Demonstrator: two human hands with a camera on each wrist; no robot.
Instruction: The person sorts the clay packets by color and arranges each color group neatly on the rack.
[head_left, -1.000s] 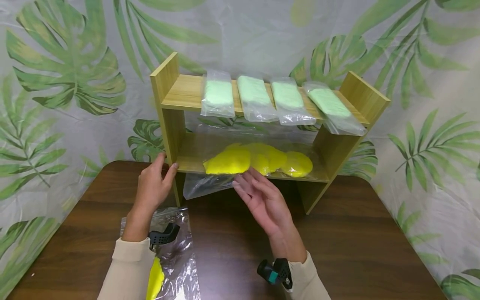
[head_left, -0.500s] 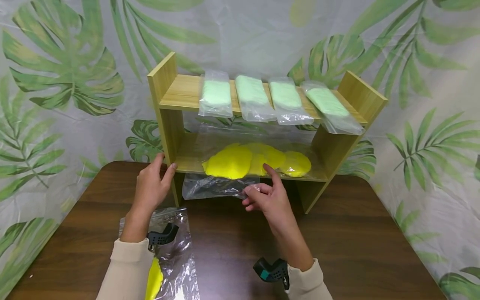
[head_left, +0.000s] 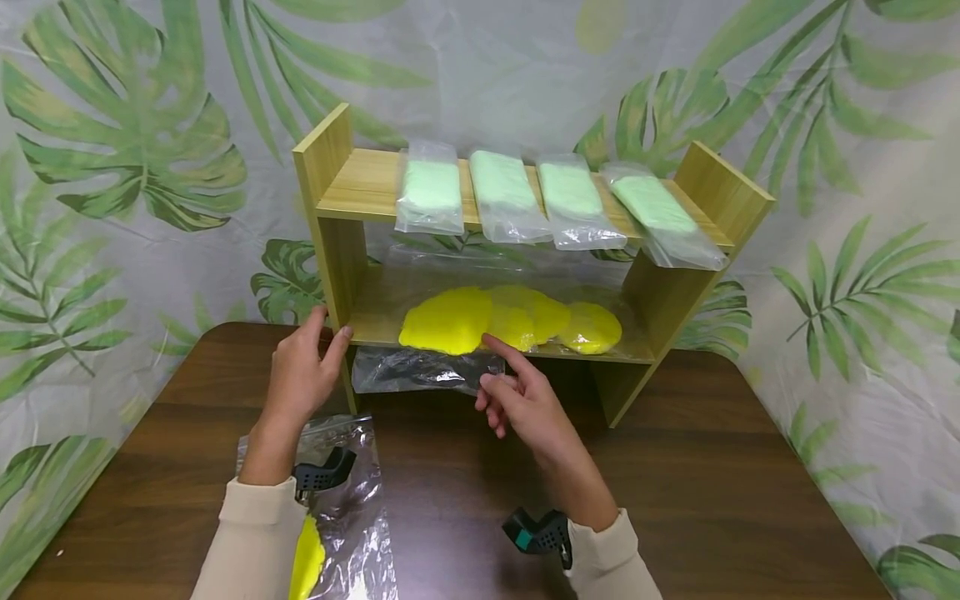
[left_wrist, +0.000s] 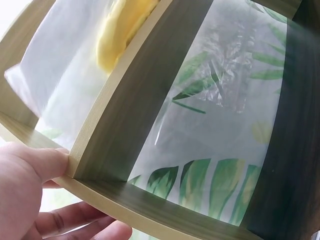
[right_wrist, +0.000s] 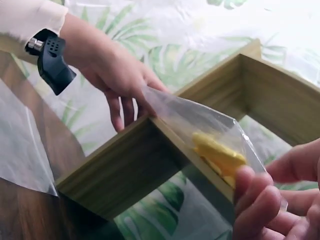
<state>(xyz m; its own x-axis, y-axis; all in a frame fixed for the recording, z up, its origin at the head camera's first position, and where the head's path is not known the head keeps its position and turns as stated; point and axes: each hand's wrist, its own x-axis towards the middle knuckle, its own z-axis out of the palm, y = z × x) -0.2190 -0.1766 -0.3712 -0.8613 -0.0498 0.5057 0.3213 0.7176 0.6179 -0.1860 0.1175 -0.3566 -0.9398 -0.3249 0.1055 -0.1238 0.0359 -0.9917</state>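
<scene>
A two-tier wooden shelf (head_left: pixel 341 179) stands on the table. My left hand (head_left: pixel 303 368) grips its left side panel, thumb (left_wrist: pixel 47 162) at the front edge and fingers outside. On the middle tier lies a clear plastic bag (head_left: pixel 416 372) with a flat yellow lump (head_left: pixel 446 321) inside; its lower end hangs past the tier's front edge. My right hand (head_left: pixel 528 404) pinches the right side of that hanging end, index finger extended towards the yellow lump. In the right wrist view, the curled fingers (right_wrist: pixel 260 200) sit at the bag's edge. More bagged yellow pieces (head_left: pixel 592 327) lie to its right.
Several bags of pale green blocks (head_left: pixel 498 179) lie along the top tier, their ends overhanging the front. Another clear bag (head_left: pixel 352 492) with yellow contents lies on the dark wooden table (head_left: pixel 442 500), beneath my left forearm. A leaf-patterned cloth (head_left: pixel 517 67) hangs behind.
My right hand has gone from palm-up under the bag to pinching its hanging edge. The bag with its yellow lump has settled flatter and shifted slightly left. The left hand stays put.
</scene>
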